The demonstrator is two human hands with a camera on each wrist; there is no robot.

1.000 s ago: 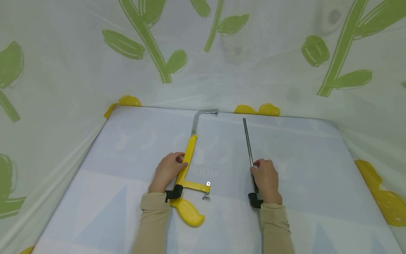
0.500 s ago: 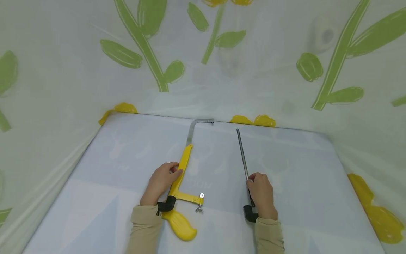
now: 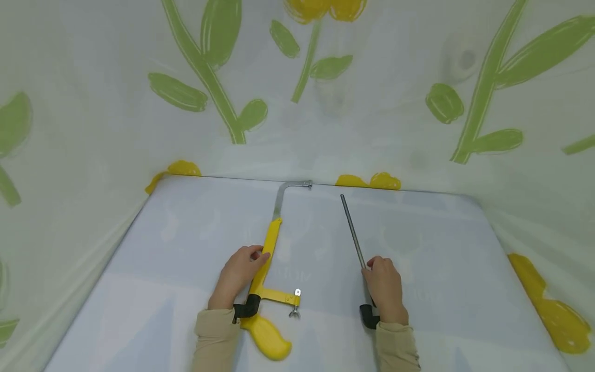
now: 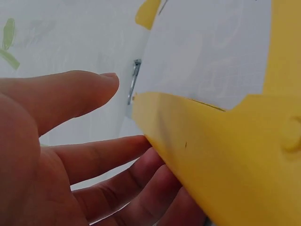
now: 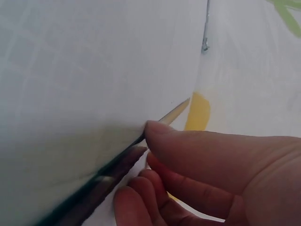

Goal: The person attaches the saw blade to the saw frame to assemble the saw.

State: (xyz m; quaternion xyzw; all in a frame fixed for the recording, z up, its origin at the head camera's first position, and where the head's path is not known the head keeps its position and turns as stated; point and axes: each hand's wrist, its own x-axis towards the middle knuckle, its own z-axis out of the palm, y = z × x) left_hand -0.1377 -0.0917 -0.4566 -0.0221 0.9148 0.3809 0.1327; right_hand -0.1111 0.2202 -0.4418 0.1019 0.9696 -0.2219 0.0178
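Head view shows a yellow hacksaw frame (image 3: 271,243) on the bench (image 3: 195,248), its handle (image 3: 269,338) toward the person and its bent metal arm (image 3: 280,201) at the far edge. The left hand (image 3: 239,274) is beside the hacksaw frame's left side; in the left wrist view the thumb stands well clear of the other fingers (image 4: 101,154), which rest against the frame's edge. To the right of the hacksaw frame, well apart from it, is a slim metal rod (image 3: 351,227), slanting away from the person. The right hand (image 3: 385,289) pinches this rod between thumb and forefinger; whether the rod touches the bench cannot be told. A wing nut (image 3: 295,312) sits at the end of the hacksaw frame's short side arm. Beyond the hacksaw frame hangs a pale sheet (image 3: 362,139) printed with green leaves and yellow blooms.
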